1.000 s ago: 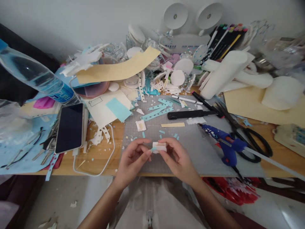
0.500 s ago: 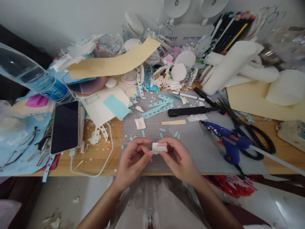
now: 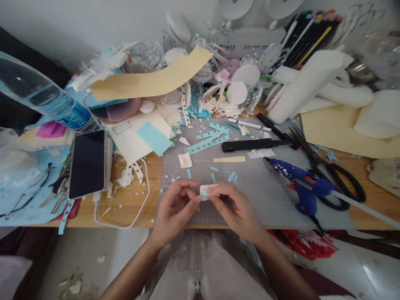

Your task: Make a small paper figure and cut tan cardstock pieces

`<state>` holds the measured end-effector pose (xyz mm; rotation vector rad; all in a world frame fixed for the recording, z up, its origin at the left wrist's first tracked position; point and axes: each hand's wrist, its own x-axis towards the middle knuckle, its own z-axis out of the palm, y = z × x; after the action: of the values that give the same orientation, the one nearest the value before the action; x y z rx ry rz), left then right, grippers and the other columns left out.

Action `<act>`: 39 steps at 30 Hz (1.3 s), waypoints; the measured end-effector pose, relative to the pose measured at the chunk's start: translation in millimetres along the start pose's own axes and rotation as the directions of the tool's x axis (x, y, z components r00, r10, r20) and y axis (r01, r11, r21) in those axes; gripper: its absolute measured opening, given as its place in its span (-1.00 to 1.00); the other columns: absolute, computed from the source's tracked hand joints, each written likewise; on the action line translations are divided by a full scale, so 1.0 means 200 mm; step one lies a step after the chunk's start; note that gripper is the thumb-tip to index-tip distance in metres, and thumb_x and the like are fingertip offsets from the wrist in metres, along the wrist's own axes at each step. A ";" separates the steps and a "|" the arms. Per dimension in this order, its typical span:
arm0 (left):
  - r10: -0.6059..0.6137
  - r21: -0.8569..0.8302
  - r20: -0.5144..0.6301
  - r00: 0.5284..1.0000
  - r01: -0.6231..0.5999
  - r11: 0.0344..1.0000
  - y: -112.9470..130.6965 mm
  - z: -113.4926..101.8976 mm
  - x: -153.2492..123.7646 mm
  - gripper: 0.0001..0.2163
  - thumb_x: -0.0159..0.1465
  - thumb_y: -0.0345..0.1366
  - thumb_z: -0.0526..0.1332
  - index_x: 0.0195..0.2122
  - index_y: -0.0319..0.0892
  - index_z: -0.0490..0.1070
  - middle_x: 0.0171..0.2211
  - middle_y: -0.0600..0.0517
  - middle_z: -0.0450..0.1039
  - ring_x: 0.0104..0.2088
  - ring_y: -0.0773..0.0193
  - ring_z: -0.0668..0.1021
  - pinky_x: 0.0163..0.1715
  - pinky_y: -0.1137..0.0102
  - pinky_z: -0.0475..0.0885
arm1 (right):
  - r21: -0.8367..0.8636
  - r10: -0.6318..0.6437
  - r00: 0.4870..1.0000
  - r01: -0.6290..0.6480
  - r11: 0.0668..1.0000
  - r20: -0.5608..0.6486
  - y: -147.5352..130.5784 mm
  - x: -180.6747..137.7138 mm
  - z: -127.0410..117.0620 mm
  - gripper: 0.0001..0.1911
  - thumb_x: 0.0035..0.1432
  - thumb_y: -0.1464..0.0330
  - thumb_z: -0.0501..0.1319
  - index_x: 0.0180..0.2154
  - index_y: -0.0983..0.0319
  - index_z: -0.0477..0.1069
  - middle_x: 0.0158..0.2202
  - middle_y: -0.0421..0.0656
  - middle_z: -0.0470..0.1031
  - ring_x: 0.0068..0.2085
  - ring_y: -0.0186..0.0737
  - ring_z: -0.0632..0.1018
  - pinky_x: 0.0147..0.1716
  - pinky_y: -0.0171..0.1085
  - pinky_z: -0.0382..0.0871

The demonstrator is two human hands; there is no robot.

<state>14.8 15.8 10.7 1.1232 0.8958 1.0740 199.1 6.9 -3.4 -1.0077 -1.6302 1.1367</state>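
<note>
We take the gray cutting mat [image 3: 268,200] as our reference. Over its near part, left of its middle, we find a small white piece [image 3: 204,191] with a pale teal patch on its front, held up in the fingers. The right hand [image 3: 235,210] grasps this piece, thumb below and fingertips above, covering its right end. The left hand [image 3: 178,208] has curled fingers, with thumb and forefinger at the left end of the piece; we cannot tell whether they grip it or merely touch it.

On the mat, beyond the hands, we note small teal bits [image 3: 231,176], a white square [image 3: 185,160] with a tan patch toward the left edge, and a tan strip [image 3: 229,159] near the middle. Toward the far edge of the mat lie perforated teal strips [image 3: 206,143] and a black-handled tool [image 3: 243,145]. At the right side of the mat we record a blue glue gun [image 3: 308,179] with a white stick projecting from its rear, and scissors [image 3: 308,150] with black handles, partly behind the gun.

Left of the mat lie a phone [image 3: 87,164], dark-screened, and a white cable [image 3: 148,189] in a loop. Beyond the mat's far left corner leans a water bottle [image 3: 59,104]; beyond its far right part lies a white roll [image 3: 309,85].
</note>
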 end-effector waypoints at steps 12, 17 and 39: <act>0.012 0.011 -0.010 1.000 -0.012 1.000 0.00 0.01 0.00 -0.83 0.34 -0.38 0.25 -0.05 -0.11 0.42 -0.50 0.17 0.42 -0.44 0.46 0.48 -0.31 0.56 0.39 | -0.065 -0.007 0.999 0.009 0.998 0.040 0.00 0.01 -0.02 -0.81 0.41 0.46 0.07 -0.11 0.07 0.38 -0.21 -0.22 0.42 -0.25 -0.30 0.43 -0.28 -0.32 0.28; 0.017 0.017 -0.007 1.000 -0.017 1.000 0.00 0.01 0.01 -0.84 0.34 -0.38 0.25 -0.05 -0.10 0.42 -0.49 0.17 0.42 -0.44 0.46 0.48 -0.32 0.56 0.40 | -0.047 0.001 0.999 0.001 0.999 0.038 0.00 0.01 -0.01 -0.85 0.41 0.45 0.08 -0.12 0.08 0.35 -0.23 -0.23 0.41 -0.27 -0.31 0.42 -0.29 -0.33 0.28; -0.001 0.075 -0.067 0.998 0.006 0.997 0.00 0.00 0.00 -0.85 0.40 -0.27 0.17 -0.06 -0.14 0.43 -0.49 0.12 0.41 -0.45 0.38 0.49 -0.35 0.47 0.39 | -0.021 0.043 0.999 -0.043 0.999 0.013 -0.01 0.01 -0.01 -0.85 0.39 0.44 0.10 -0.12 0.10 0.39 -0.27 -0.22 0.40 -0.30 -0.30 0.42 -0.33 -0.31 0.30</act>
<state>14.1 14.9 9.9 1.1530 0.9977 1.0873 199.2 8.8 -0.1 -1.0550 -1.6413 1.1591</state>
